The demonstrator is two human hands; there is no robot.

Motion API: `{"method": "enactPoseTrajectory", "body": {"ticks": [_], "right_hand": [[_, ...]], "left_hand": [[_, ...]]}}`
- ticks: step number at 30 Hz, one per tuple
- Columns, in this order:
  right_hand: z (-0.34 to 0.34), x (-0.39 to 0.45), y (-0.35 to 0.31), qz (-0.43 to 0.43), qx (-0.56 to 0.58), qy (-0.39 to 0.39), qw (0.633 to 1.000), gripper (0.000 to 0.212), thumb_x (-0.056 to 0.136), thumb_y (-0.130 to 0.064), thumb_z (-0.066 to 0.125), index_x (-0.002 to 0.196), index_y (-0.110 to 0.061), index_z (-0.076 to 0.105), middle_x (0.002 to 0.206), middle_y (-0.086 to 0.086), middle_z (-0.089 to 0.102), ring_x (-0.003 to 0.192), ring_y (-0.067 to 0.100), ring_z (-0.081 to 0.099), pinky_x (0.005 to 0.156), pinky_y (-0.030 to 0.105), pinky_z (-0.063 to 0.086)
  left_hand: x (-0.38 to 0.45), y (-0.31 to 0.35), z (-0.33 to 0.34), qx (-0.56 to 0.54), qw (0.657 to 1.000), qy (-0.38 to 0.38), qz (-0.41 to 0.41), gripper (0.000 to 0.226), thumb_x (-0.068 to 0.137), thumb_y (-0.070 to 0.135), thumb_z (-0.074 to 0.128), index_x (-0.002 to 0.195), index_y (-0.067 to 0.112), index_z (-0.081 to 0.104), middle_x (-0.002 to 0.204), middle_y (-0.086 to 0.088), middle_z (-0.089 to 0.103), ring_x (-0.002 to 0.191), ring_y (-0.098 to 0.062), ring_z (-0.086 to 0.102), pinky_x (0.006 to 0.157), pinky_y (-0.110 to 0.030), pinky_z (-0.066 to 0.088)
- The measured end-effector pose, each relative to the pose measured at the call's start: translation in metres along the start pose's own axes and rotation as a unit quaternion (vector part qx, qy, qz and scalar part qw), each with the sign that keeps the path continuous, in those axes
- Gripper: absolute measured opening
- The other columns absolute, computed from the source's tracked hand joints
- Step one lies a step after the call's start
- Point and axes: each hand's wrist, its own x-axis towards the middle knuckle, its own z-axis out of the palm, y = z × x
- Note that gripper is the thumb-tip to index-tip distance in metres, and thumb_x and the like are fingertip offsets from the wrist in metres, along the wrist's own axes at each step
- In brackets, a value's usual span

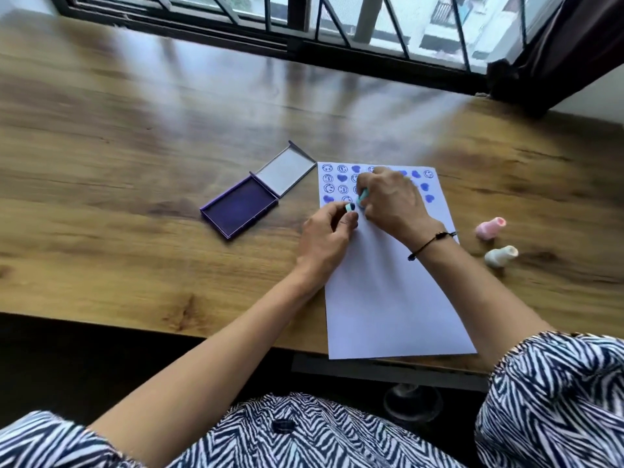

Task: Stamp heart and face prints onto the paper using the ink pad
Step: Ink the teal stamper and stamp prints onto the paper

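A white sheet of paper (391, 298) lies on the wooden table, its top rows covered with blue heart and face prints (341, 179). My right hand (391, 204) presses a small teal stamp (363, 196) down onto the sheet in the fourth row. My left hand (326, 238) rests at the paper's left edge and pinches a second small teal stamp (349, 207) with its inked end turned up. The open purple ink pad (239, 206) sits to the left of the paper, its grey lid (287, 172) folded back.
Two more stamps lie on the table right of the paper: a pink stamp (489, 228) and a pale green stamp (500, 256). The table's front edge (169, 329) runs close to my body. A barred window (337, 21) lines the far side.
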Motion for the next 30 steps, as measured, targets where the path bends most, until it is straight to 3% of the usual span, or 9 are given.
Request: {"method": "enactPoseTrajectory", "body": {"ticks": [6,13,15,17,20,25,30], "right_hand": [[0.005,-0.004,0.003,0.003,0.013,0.002,1.000,0.012,0.081,-0.005,0.047,0.086,-0.008,0.058,0.092,0.018,0.056,0.079,0.040,0.055,0.061,0.040,0.044],[-0.002,-0.007,0.006,0.063,0.126,0.016,0.990,0.017,0.077,-0.004,0.053,0.088,-0.010,0.065,0.093,0.015,0.065,0.088,0.036,0.059,0.073,0.037,0.047],[-0.009,-0.013,0.013,0.143,0.241,0.078,0.957,0.013,0.073,-0.004,0.059,0.080,-0.013,0.066,0.078,0.011,0.066,0.074,0.031,0.064,0.068,0.034,0.049],[-0.017,-0.022,0.018,0.210,0.375,0.122,0.894,0.020,0.070,-0.003,0.063,0.067,-0.022,0.061,0.067,0.007,0.062,0.049,0.018,0.061,0.054,0.030,0.051],[-0.022,-0.036,0.025,0.244,0.470,0.131,0.838,0.026,0.070,0.001,0.063,0.064,-0.024,0.058,0.060,0.001,0.056,0.034,0.006,0.052,0.043,0.022,0.050],[-0.017,-0.050,0.023,0.252,0.510,0.108,0.816,0.022,0.074,-0.001,0.062,0.068,-0.022,0.060,0.064,0.002,0.057,0.037,0.006,0.053,0.045,0.021,0.053],[-0.010,-0.054,0.014,0.246,0.512,0.088,0.818,0.020,0.075,-0.003,0.063,0.069,-0.022,0.060,0.065,0.002,0.057,0.041,0.009,0.056,0.051,0.026,0.055]], "left_hand": [[-0.002,-0.004,0.002,0.015,1.000,0.008,0.011,0.022,0.086,0.021,0.055,0.103,0.009,0.063,0.097,-0.014,0.069,0.093,-0.027,0.063,0.089,-0.045,0.049],[-0.002,-0.004,0.003,0.032,0.999,0.012,0.019,0.025,0.085,0.021,0.056,0.105,0.006,0.062,0.101,-0.015,0.069,0.096,-0.026,0.064,0.091,-0.042,0.048],[-0.002,-0.003,0.004,0.033,0.999,0.011,0.021,0.026,0.085,0.021,0.056,0.106,0.006,0.062,0.103,-0.015,0.069,0.097,-0.027,0.063,0.092,-0.042,0.048],[-0.002,-0.002,0.003,0.033,0.999,0.010,0.020,0.026,0.085,0.021,0.056,0.106,0.005,0.062,0.103,-0.016,0.069,0.097,-0.028,0.063,0.092,-0.042,0.048],[-0.003,-0.002,0.003,0.028,0.999,0.006,0.018,0.027,0.086,0.022,0.056,0.106,0.005,0.061,0.103,-0.016,0.068,0.097,-0.028,0.063,0.091,-0.042,0.048],[-0.003,-0.001,0.003,0.024,1.000,0.004,0.018,0.028,0.086,0.022,0.056,0.107,0.004,0.060,0.105,-0.018,0.068,0.098,-0.029,0.063,0.092,-0.045,0.048],[-0.004,-0.003,0.003,0.010,1.000,0.007,0.020,0.027,0.085,0.020,0.056,0.106,0.003,0.060,0.104,-0.019,0.067,0.097,-0.031,0.063,0.092,-0.047,0.048]]}}
